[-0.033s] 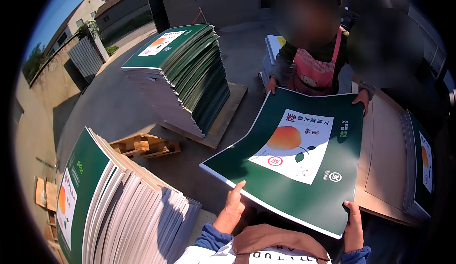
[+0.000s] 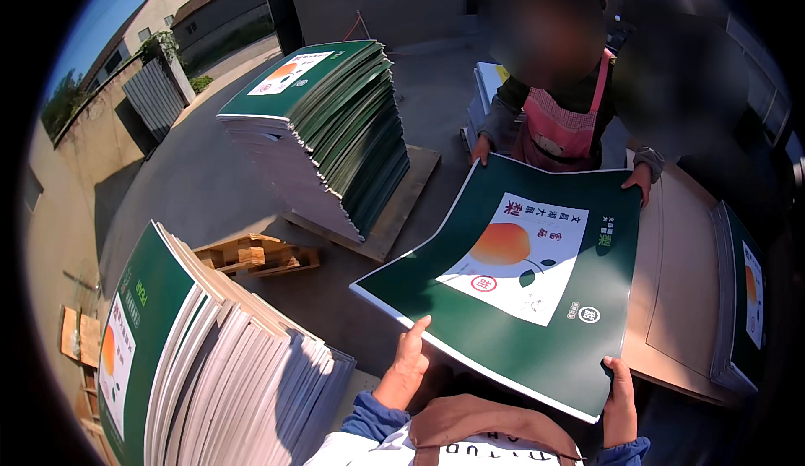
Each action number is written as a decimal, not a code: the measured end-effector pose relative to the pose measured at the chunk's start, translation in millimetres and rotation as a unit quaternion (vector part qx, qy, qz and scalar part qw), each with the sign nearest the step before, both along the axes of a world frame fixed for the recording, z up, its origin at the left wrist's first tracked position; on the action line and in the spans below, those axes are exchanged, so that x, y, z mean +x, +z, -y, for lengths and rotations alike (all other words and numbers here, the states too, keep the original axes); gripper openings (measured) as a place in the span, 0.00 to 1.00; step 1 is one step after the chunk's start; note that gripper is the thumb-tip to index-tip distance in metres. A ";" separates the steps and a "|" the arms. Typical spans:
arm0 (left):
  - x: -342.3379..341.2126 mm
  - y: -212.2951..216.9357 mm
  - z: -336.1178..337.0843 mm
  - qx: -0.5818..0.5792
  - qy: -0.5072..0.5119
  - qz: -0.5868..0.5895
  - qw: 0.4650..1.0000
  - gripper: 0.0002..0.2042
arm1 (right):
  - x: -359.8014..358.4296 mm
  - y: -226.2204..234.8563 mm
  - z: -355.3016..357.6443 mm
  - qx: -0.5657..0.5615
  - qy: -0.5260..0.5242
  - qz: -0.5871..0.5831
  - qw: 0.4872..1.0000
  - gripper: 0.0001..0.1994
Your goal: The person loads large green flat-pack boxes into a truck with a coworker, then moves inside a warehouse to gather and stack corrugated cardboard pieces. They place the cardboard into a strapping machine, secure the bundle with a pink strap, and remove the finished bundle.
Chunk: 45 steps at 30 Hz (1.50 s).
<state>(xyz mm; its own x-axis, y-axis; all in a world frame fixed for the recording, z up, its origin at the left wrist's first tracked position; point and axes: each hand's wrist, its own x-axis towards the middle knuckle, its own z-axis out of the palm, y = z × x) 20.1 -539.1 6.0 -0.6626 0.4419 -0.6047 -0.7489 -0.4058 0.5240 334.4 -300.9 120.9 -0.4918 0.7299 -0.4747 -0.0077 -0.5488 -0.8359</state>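
Note:
A large green printed sheet (image 2: 579, 357) with a white panel and an orange-yellow pear is stretched out in front of me, sagging slightly. My left hand (image 2: 407, 364) pinches its near edge toward the left, thumb on top. At the near right corner my right hand (image 2: 619, 399) grips the same sheet, thumb up; the fingers underneath are hidden. Across from me a person in a pink checked apron (image 2: 549, 126) holds the far edge with both hands. Beneath the sheet's right side lies a brown board (image 2: 675, 298).
A tall stack of green printed sheets (image 2: 352, 147) rises on a wooden pallet (image 2: 411, 189) ahead to the left. Another stack (image 2: 226, 374) stands close at my left, beside a wooden pallet (image 2: 251, 254). More printed sheets (image 2: 742, 290) lie at the far right.
Almost nothing differs. The sheet and both my hands have shifted very slightly left in the picture, and the view has tilted a little; both grips stay the same.

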 end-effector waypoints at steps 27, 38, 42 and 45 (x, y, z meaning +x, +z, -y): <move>-351.1 52.8 -19.7 -0.220 -0.165 -0.218 0.936 0.13 | -267.3 -135.9 67.3 -0.330 -0.063 -0.090 0.938 0.19; -320.0 -4.2 -78.4 -0.185 -0.182 -0.128 0.957 0.13 | -240.6 -149.6 11.6 -0.305 -0.176 0.008 0.936 0.18; -353.1 69.0 -75.6 -0.175 -0.148 -0.204 0.952 0.18 | -284.1 -161.9 7.0 -0.382 -0.120 -0.063 0.914 0.18; -392.5 129.9 -56.4 -0.169 -0.091 -0.279 0.941 0.16 | -366.9 -157.3 4.1 -0.456 0.020 -0.197 0.868 0.17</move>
<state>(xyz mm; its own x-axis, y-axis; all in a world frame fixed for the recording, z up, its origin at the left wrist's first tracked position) -372.5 -482.8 135.8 -0.8505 0.4237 -0.3116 -0.3601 -0.0375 0.9321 -32.5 -305.0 -36.5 -0.7626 0.1179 -0.6360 -0.1605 -0.9870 0.0094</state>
